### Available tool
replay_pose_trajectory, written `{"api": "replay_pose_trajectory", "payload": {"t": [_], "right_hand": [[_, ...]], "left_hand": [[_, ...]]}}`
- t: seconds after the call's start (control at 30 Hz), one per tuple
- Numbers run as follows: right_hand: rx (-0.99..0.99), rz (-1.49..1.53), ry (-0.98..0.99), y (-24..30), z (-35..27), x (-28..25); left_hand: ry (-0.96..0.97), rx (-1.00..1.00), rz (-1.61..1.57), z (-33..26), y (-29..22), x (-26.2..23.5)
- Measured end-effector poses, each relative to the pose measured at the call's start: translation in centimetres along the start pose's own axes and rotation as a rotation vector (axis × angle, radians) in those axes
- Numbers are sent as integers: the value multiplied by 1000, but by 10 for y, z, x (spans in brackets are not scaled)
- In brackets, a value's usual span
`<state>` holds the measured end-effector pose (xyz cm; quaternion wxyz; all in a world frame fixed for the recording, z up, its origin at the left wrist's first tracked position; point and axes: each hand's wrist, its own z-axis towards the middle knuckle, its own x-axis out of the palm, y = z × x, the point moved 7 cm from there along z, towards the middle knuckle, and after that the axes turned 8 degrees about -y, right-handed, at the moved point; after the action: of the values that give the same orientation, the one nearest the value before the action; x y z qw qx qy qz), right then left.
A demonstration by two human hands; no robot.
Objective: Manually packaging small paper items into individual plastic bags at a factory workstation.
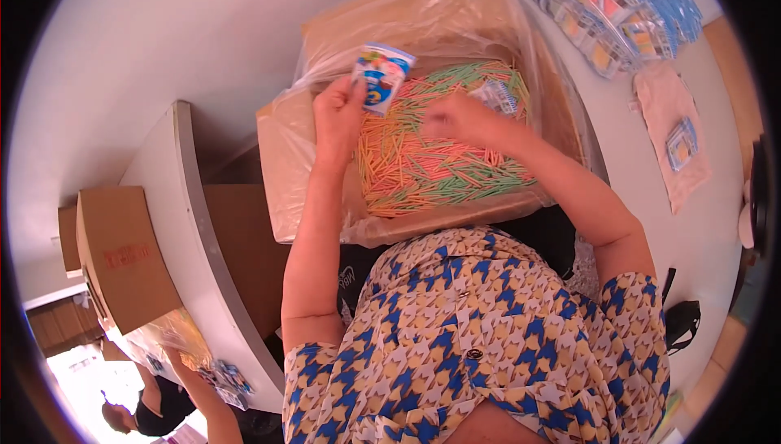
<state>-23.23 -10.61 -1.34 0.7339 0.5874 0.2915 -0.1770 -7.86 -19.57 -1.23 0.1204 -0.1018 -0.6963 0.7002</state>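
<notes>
Pinched in my left hand point(336, 115) is a small blue and white printed packet point(384, 76), raised above the far left part of a lined cardboard box. Thin pastel sticks point(443, 163) in pink, orange, yellow and green fill that box. Over the middle of the sticks is my right hand point(462, 120), blurred, its fingers curled together. What those fingers hold, if anything, cannot be made out. A small clear and blue packet point(495, 96) lies on the sticks just beyond my right wrist.
Clear plastic lining point(553, 102) drapes over the box sides. Many filled packets point(606, 17) lie at the far right, near a pink cloth point(671, 111) bearing one packet point(682, 145). A black bag point(682, 326) sits lower right. At left are cardboard boxes point(126, 253) and another person's arm point(203, 395).
</notes>
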Motion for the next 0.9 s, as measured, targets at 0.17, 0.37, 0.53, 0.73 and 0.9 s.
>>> {"api": "replay_pose_trajectory", "payload": {"t": [0.17, 0.37, 0.53, 0.73, 0.9], "right_hand": [[-72, -754, 338, -16, 4, 95], [-62, -962, 603, -20, 3, 126], [-187, -1078, 496, -4, -4, 117], [-127, -884, 328, 21, 5, 77], [-246, -719, 290, 33, 0, 85]], "left_hand": [[-191, 100, -55, -2, 11, -25], [-203, 140, 52, -1, 2, -25], [-224, 175, 141, 1, -2, -27], [-294, 173, 34, -1, -5, -34], [-273, 142, 51, -2, -8, -30]]}}
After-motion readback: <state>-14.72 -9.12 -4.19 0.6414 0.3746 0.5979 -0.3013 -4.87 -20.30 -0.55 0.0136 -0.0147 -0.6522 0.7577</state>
